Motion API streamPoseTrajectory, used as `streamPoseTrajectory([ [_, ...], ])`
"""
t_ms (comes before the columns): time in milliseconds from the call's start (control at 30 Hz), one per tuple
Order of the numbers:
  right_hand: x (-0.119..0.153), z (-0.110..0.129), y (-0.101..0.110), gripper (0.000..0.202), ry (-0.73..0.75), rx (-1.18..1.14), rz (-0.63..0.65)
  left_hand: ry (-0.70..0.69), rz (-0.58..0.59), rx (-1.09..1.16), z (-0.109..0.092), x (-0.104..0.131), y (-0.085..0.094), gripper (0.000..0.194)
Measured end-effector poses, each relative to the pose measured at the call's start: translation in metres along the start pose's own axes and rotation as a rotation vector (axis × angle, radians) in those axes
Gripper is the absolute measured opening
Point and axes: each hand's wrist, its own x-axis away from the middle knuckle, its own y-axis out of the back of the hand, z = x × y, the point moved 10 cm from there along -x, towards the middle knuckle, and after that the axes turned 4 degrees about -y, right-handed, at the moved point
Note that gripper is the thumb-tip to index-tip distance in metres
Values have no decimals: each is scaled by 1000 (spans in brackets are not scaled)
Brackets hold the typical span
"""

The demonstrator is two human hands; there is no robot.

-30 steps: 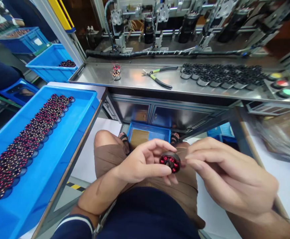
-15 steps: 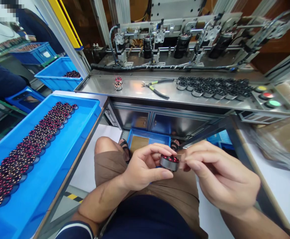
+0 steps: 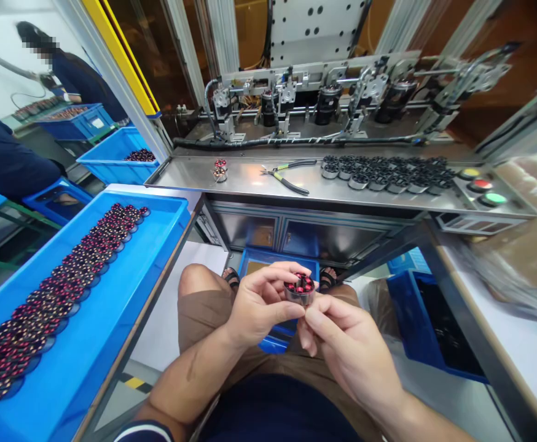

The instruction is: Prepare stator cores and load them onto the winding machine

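- Left hand [image 3: 262, 302] is clamping the round, red-coiled part [image 3: 300, 294] above the lap [image 3: 206, 319].
- Right hand [image 3: 352, 339] is meeting its rim, grip unclear.
- Pliers [image 3: 278, 177] are lying near the steel counter's [image 3: 176, 170] edge, bare leftward.

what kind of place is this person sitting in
Probably a factory assembly workshop: a metal-framed machine with coloured push buttons stands ahead, a blue tray holds rows of near-identical round parts, and a co-worker is at another bench.
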Motion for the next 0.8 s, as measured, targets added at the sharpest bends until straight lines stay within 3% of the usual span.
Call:
streamPoseTrajectory([
  [133,-6,3,-10,38,-17,-202,100,26,-26,-67,1,0,3,37],
  [233,-9,5,-22,38,-35,-260,200,61,41,-150,3,1,-1,35],
  [300,-11,5,-20,34,-18,-239,198,23,72,-225,-3,1,-2,47],
  [367,-14,11,-5,31,89,-115,90,-59,37,-357,-17,0,3,73],
  [433,-9,30,14,32,328,143,-77,-96,-1,-552,-29,1,7,84],
  [500,6,53,18,36,611,439,-168,-58,30,-704,-32,2,3,75],
  [567,18,63,9,44,795,659,-142,-5,90,-740,-30,4,-5,63],
  [667,25,65,1,54,854,800,-62,-32,115,-730,-33,5,-14,51],
  [800,25,74,-1,48,804,769,-9,-240,146,-878,-50,5,-24,46],
])
